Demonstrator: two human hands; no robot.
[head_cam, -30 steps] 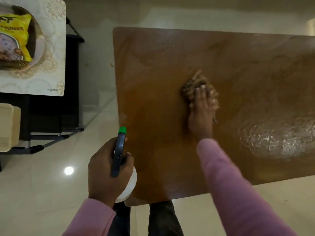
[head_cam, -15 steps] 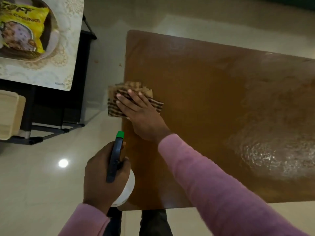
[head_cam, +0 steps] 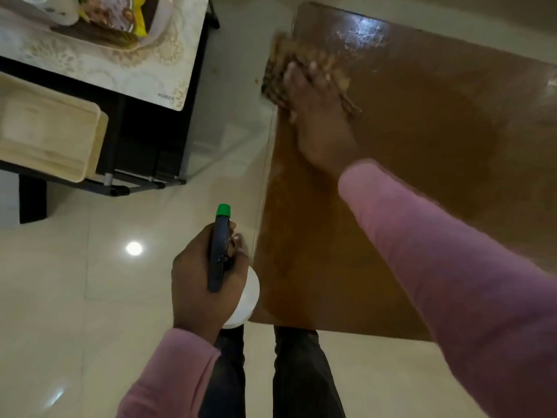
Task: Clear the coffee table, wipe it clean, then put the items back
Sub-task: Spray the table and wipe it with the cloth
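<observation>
cloth [head_cam: 278, 78]: moved to the coffee table [head_cam: 422, 152]'s 11 o'clock corner — wiping continues
right hand [head_cam: 316, 116]: flat, pressing cloth
left hand [head_cam: 200, 286]: wrapped round spray bottle [head_cam: 220, 245]

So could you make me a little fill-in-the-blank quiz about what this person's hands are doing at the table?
1. The right hand presses a checked cloth onto the coffee table near its far ____ corner.
2. The left hand grips a spray bottle with a ____ nozzle tip.
3. Both sleeves are ____.
Missing words: left; green; pink.
</observation>
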